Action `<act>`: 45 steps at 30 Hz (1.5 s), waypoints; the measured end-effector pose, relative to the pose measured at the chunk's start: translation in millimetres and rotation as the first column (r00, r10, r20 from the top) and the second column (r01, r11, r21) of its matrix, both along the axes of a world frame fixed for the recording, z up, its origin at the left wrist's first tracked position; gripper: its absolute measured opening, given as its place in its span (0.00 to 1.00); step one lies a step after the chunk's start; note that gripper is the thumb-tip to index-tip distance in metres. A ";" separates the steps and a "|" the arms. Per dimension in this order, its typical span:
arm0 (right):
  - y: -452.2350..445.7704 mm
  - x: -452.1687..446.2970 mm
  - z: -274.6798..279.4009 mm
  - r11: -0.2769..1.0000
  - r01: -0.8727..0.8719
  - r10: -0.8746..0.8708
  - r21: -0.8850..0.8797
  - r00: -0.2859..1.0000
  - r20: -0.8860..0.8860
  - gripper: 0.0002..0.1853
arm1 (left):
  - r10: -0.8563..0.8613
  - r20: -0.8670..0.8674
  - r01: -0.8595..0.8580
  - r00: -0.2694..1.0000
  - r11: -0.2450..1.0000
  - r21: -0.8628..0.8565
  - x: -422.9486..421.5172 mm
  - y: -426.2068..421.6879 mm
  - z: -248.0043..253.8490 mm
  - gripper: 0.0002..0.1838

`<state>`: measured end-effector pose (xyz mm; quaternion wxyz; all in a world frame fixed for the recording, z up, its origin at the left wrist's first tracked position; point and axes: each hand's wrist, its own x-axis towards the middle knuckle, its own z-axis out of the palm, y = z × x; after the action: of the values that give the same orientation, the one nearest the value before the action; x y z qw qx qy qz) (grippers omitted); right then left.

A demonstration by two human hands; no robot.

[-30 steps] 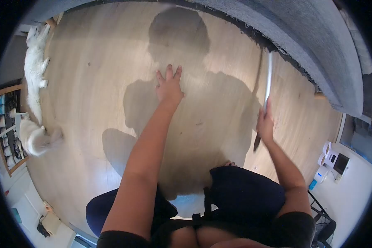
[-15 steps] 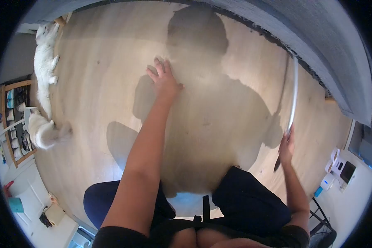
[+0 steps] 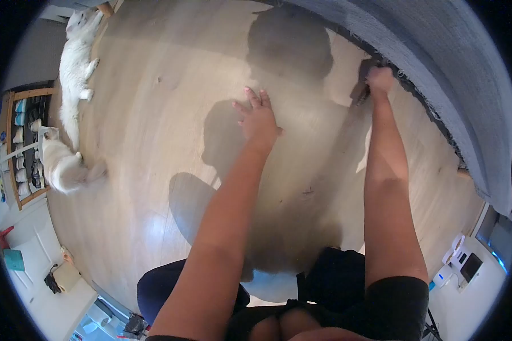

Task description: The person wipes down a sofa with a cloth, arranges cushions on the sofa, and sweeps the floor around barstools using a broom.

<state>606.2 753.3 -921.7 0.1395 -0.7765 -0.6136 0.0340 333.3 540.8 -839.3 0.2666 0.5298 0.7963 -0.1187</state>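
Note:
My left hand (image 3: pixel 260 121) rests on the wooden floor (image 3: pixel 136 142) with its fingers spread, and nothing is in it. Far out at the frayed lower edge of the grey fabric furniture (image 3: pixel 438 62), my right hand (image 3: pixel 379 79) is closed round the dark handle end (image 3: pixel 360 95) of the stick. The stick's pale shaft is out of sight, and the furniture's edge lies right beside that hand.
Two white cats are at the left, one stretched out (image 3: pixel 75 65) and one curled (image 3: pixel 62 165) below it. Beside them stands a shoe rack (image 3: pixel 18 148). A white device with a dark screen (image 3: pixel 470 266) is at the lower right.
My right hand has moved forward to the furniture's edge, and the stick's pale shaft has gone from view. My left hand appears farther right in view, still spread on the floor.

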 end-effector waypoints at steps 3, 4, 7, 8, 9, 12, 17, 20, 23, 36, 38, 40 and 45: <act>-11.8 -59.8 11.9 0.999 -0.015 0.029 0.053 0.963 -0.267 0.19 | 0.032 0.049 -0.033 0.998 0.999 0.013 -0.4 0.7 0.8 0.60; -32.4 -78.8 30.1 0.998 -0.058 0.063 0.029 0.969 -0.237 0.21 | 0.032 0.060 -0.033 0.998 0.999 0.017 0.8 0.2 1.8 0.60; -105.2 -97.1 52.7 0.970 -0.226 0.182 -0.093 0.921 -0.346 0.28 | 0.047 0.063 -0.048 0.997 0.999 0.019 -0.3 0.0 5.3 0.60; -133.8 -95.1 62.4 0.951 -0.265 0.200 -0.161 0.921 -0.335 0.29 | 0.052 0.062 -0.053 0.997 0.999 0.013 -0.9 0.3 5.1 0.60; -165.3 -90.7 73.9 0.926 -0.300 0.218 -0.231 0.921 -0.323 0.29 | 0.057 0.064 -0.057 0.996 0.998 0.005 -1.0 0.4 5.7 0.60; -263.2 -71.1 97.7 0.860 -0.364 0.248 -0.358 0.910 -0.332 0.30 | 0.062 0.077 -0.065 0.995 0.997 0.036 -2.6 -4.6 11.5 0.59; -390.1 -61.2 132.7 0.865 -0.430 0.304 -0.257 0.858 -0.414 0.30 | 0.006 0.139 -0.020 0.990 0.995 0.098 -13.0 -18.6 3.4 0.56; -419.1 -67.3 174.2 0.889 -0.361 0.211 -0.280 0.869 -0.448 0.29 | -0.041 0.169 0.015 0.985 0.988 0.155 -41.2 -24.7 -8.2 0.55; -402.6 -72.1 160.4 0.956 -0.275 0.219 -0.104 0.903 -0.368 0.28 | -0.059 0.122 0.049 0.991 0.995 0.086 -58.3 -43.8 7.7 0.55; -60.3 -259.5 92.2 0.993 -0.107 0.079 -0.044 0.905 -0.419 0.27 | -0.047 0.070 0.038 0.996 0.991 0.127 -68.3 -52.8 -15.2 0.58; -71.5 -291.6 121.0 0.968 -0.158 0.048 -0.193 0.876 -0.479 0.27 | -0.030 0.083 0.020 0.996 0.992 0.123 -67.9 -51.9 -14.1 0.58; -58.6 -309.4 99.2 0.963 -0.209 0.110 -0.169 0.881 -0.461 0.27 | -0.028 0.086 0.018 0.996 0.994 0.112 -70.4 -51.7 -10.0 0.58; -69.7 -345.6 105.8 0.900 -0.413 0.333 -0.139 0.857 -0.393 0.27 | -0.016 0.121 0.001 0.993 0.992 0.126 -68.7 -54.1 -13.0 0.58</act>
<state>260.6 683.6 -815.9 0.1539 -0.6328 -0.7095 0.2693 264.6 486.7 -852.2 0.2803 0.5551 0.7822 -0.0369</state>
